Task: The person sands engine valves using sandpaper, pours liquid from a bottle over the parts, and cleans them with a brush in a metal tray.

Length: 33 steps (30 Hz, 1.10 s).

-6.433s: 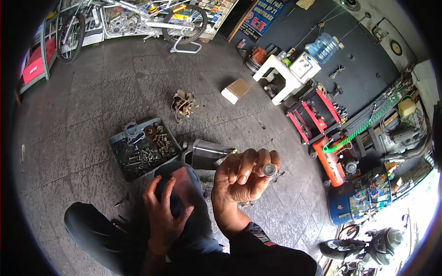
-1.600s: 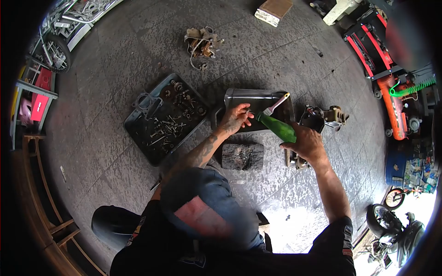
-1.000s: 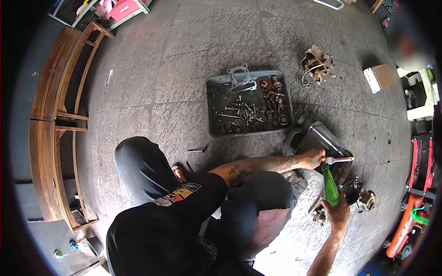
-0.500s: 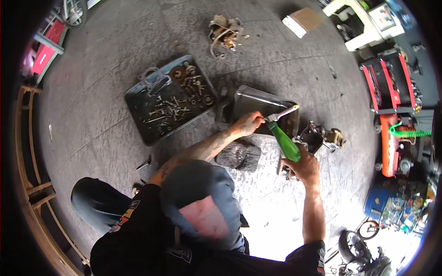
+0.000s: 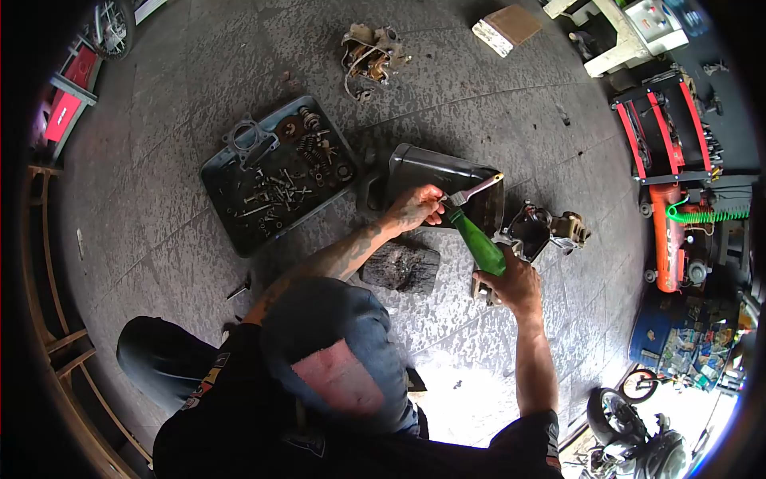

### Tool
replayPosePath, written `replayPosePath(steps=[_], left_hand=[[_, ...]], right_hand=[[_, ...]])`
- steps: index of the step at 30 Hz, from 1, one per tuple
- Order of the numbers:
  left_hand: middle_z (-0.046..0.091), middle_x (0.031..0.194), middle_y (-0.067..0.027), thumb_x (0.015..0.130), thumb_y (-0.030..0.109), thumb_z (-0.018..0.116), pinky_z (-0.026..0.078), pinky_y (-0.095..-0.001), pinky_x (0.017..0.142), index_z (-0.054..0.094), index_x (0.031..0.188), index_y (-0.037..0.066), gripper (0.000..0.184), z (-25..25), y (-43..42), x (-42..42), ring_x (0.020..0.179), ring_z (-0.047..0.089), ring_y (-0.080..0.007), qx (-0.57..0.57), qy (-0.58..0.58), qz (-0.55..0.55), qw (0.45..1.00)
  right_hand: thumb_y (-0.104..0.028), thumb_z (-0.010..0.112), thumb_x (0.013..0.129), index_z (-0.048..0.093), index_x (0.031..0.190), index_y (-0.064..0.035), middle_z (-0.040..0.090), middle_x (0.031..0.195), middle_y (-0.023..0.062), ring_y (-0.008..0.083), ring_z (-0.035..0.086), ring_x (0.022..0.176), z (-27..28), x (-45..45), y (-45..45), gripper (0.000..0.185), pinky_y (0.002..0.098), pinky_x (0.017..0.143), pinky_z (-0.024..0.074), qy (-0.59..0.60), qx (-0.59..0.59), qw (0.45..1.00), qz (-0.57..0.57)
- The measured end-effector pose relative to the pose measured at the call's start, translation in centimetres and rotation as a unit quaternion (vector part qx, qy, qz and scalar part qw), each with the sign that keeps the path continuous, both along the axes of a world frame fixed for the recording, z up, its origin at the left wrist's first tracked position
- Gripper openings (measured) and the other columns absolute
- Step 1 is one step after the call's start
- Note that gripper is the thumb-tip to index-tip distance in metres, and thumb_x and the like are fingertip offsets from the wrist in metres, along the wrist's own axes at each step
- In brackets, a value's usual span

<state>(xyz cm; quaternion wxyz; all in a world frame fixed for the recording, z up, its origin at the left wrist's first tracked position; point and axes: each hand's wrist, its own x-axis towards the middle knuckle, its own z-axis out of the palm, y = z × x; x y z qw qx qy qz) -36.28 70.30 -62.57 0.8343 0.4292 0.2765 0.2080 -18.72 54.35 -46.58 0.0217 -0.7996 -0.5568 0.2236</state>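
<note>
My right hand [image 5: 517,285] is wrapped round the wide end of a green bottle [image 5: 480,242]. The bottle lies tilted, its neck pointing away toward my left hand [image 5: 416,209]. The left hand's fingers are pinched together beside the bottle's mouth, over a dark metal pan [image 5: 447,166]; what they hold is too small to make out. A paintbrush [image 5: 481,188] with a pale handle and yellow tip reaches across the pan's right side, just past the bottle neck. Whether the left fingers touch it I cannot tell.
Left of the pan sits a tray [image 5: 226,227] of bolts, springs and gears. A dark block [image 5: 400,267] lies nearer me, with metal engine parts [image 5: 533,229] at right. Farther off are a dirty engine piece [image 5: 373,56], a box [image 5: 508,28] and a red tool rack [image 5: 666,132].
The view has shifted slightly, so the surroundings appear a little farther left. Both hands keep nearly the same pose, with the bottle still tilted toward the left hand.
</note>
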Motion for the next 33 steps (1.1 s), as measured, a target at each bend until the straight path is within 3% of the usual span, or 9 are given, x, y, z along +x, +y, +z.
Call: replayPosePath(steps=[5,8,10,18,22,23,26,30,33], left_hand=[[0.06,0.082,-0.0034,0.099,0.015,0.049,0.049,-0.0295,0.067,0.057,0.106,0.003,0.015,0.5,-0.4,0.5,0.079,0.063,-0.0131,0.103,0.101,0.032,0.989],[0.062,0.075,-0.0033,0.1,0.036,0.047,0.046,-0.0323,0.066,0.062,0.088,0.006,0.036,-1.2,-0.9,1.1,0.073,0.06,-0.0125,0.31,0.162,0.105,0.931],[0.065,0.075,-0.006,0.099,0.043,0.048,0.047,-0.035,0.068,0.062,0.087,0.004,0.043,-0.7,-0.7,1.2,0.072,0.061,-0.0149,0.249,0.198,0.076,0.945],[0.065,0.081,-0.0126,0.093,0.007,0.052,0.052,-0.0356,0.069,0.055,0.102,0.001,0.011,1.0,-1.3,1.1,0.076,0.065,-0.0214,0.255,0.112,0.061,0.958],[0.068,0.083,-0.0136,0.079,-0.003,0.065,0.051,-0.0391,0.066,0.058,0.097,0.003,0.02,-0.9,-1.4,1.5,0.076,0.067,-0.0264,0.355,0.056,0.151,0.921],[0.068,0.08,-0.0134,0.082,0.007,0.067,0.05,-0.0387,0.065,0.061,0.094,0.003,0.015,-0.9,-1.2,1.3,0.074,0.067,-0.0264,0.356,0.045,0.163,0.919],[0.066,0.073,-0.0129,0.085,0.028,0.065,0.047,-0.0384,0.062,0.065,0.088,0.004,0.024,1.5,-0.5,0.3,0.068,0.065,-0.0242,0.328,0.095,0.144,0.929],[0.066,0.074,-0.0095,0.09,0.019,0.065,0.047,-0.0364,0.064,0.065,0.095,0.005,0.015,3.3,0.0,-0.5,0.07,0.065,-0.0188,0.354,0.059,0.106,0.928],[0.067,0.082,-0.0071,0.088,0.015,0.067,0.048,-0.0344,0.068,0.065,0.094,0.006,0.011,3.9,0.9,-1.4,0.077,0.064,-0.0164,0.39,0.035,0.205,0.897]], right_hand=[[-0.041,0.082,0.068,0.059,0.106,-0.0083,0.07,0.086,0.0166,0.0359,0.068,0.083,-0.3,-0.3,-0.2,0.055,0.0452,0.07,0.0523,0.006,-0.002,1.0,0.011],[-0.035,0.083,0.068,0.06,0.107,-0.0077,0.07,0.086,0.0163,0.0354,0.069,0.081,-0.9,-0.8,-0.3,0.052,0.0439,0.067,0.0515,0.019,0.015,1.0,0.0],[-0.032,0.082,0.071,0.059,0.111,-0.0076,0.07,0.088,0.0164,0.0349,0.069,0.084,-1.6,-1.0,-0.5,0.053,0.0421,0.069,0.0521,0.059,0.011,0.998,-0.019],[-0.038,0.082,0.073,0.051,0.123,-0.0007,0.066,0.1,0.021,0.0347,0.064,0.09,-8.5,-2.7,-3.1,0.069,0.0416,0.081,0.0493,0.148,0.128,0.976,-0.1],[-0.039,0.08,0.076,0.048,0.126,0.0015,0.063,0.105,0.0219,0.0299,0.06,0.095,-12.0,-3.6,-4.3,0.072,0.0405,0.085,0.047,0.179,0.204,0.946,-0.178],[-0.033,0.076,0.081,0.047,0.13,0.0025,0.059,0.113,0.0141,0.0237,0.054,0.1,-12.2,-4.2,-4.4,0.067,0.0353,0.091,0.0427,0.218,0.229,0.93,-0.189],[-0.035,0.077,0.08,0.044,0.134,0.0046,0.056,0.122,0.0168,0.0259,0.054,0.106,-13.6,-4.6,-5.0,0.074,0.0363,0.094,0.0418,0.251,0.295,0.883,-0.264],[-0.052,0.075,0.077,0.035,0.142,0.0057,0.047,0.135,0.0256,0.0314,0.052,0.116,-14.2,-4.8,-5.4,0.096,0.04,0.096,0.0448,0.22,0.28,0.862,-0.36],[-0.045,0.078,0.077,0.033,0.143,0.0041,0.048,0.133,0.0257,0.0336,0.053,0.116,-16.3,-4.1,-5.8,0.093,0.0428,0.099,0.0444,0.183,0.331,0.847,-0.374]])
